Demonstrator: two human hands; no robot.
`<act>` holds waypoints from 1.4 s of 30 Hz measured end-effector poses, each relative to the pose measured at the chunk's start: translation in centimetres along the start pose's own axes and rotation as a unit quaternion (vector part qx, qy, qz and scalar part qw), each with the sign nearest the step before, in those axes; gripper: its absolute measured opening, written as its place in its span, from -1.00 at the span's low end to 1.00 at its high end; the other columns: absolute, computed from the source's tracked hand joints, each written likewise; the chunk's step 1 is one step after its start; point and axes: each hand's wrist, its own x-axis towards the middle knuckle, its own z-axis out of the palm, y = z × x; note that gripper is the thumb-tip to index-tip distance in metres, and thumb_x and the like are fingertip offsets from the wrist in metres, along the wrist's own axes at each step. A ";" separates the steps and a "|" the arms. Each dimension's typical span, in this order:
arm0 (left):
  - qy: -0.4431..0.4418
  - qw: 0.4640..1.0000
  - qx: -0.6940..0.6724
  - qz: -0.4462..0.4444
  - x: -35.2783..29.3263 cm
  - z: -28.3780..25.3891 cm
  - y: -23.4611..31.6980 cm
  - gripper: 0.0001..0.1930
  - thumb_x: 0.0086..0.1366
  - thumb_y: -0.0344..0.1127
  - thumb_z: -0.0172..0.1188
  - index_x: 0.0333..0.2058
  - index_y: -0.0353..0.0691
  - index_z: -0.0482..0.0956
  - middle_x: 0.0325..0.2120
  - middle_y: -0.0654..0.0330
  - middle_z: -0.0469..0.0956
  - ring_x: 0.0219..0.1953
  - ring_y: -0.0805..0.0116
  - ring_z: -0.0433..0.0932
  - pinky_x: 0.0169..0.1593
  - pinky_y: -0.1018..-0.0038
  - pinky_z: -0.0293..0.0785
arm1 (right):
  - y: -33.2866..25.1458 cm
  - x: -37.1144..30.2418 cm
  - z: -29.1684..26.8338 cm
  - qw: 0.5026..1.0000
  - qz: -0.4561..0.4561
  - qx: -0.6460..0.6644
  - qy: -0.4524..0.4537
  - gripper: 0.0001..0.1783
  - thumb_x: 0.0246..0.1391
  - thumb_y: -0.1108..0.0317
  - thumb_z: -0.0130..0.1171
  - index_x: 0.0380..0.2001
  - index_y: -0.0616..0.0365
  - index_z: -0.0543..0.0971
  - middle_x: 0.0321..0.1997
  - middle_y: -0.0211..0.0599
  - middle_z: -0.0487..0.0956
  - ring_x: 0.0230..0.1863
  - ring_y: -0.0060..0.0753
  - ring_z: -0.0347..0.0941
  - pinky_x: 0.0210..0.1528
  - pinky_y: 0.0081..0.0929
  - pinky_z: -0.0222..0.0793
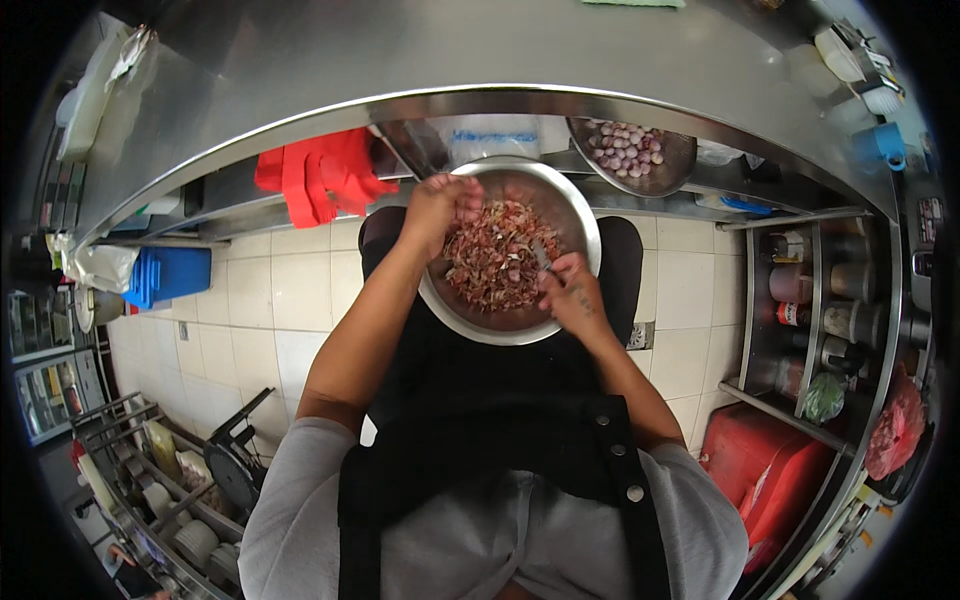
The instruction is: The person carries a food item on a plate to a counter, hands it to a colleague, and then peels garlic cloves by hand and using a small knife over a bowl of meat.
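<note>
A wide steel bowl (470,321) rests on my lap, heaped with reddish-brown shallot skins (497,262). Over its left rim my left hand (438,212) is closed, its fingers bent together; whatever they hold is too small to make out. At the right side of the bowl, my right hand (574,292) grips a small knife (542,256) whose blade points up and left over the skins. Beyond the bowl to the right, a second metal bowl (672,178) holds many peeled, pale purple shallots (626,150).
A steel counter (430,50) runs across in front, with a lower shelf below it. Red plastic bags (318,175) hang at the left. A blue bin (172,275) stands farther left; a rack with jars (800,300) and a red container (765,465) are at the right.
</note>
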 end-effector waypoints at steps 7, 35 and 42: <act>-0.077 0.813 0.559 0.145 1.0 1.1 -9.6 -0.74 0.06 -0.39 0.09 -0.22 -0.25 0.53 -0.28 0.04 0.57 -0.20 0.05 0.54 -0.02 0.28 0.41 | 0.6 2.2 -1.8 0.996 -0.053 -0.067 0.012 -0.71 0.05 0.54 0.09 -0.19 0.28 0.26 -0.37 -0.25 0.48 -0.61 -0.64 0.36 -0.64 -0.68 0.24; 0.002 0.820 0.552 0.151 0.6 3.4 -12.4 -0.58 -0.02 -0.28 0.19 -0.12 -0.22 0.53 -0.05 -0.03 0.45 0.06 0.00 0.37 0.11 0.15 0.28 | -3.5 5.0 1.0 0.993 -0.042 -0.018 -0.111 -0.60 -0.04 0.56 0.10 -0.15 0.15 0.21 -0.48 -0.25 0.45 -0.65 -0.55 0.34 -0.72 -0.66 0.23; -0.009 0.820 0.551 0.154 0.3 3.0 -12.2 -0.58 -0.04 -0.27 0.20 -0.13 -0.19 0.54 -0.06 -0.02 0.46 0.05 -0.01 0.38 0.10 0.12 0.29 | -4.0 6.6 2.7 0.987 -0.089 0.023 -0.135 -0.62 -0.04 0.54 0.10 -0.15 0.12 0.23 -0.45 -0.23 0.50 -0.63 -0.56 0.35 -0.71 -0.68 0.21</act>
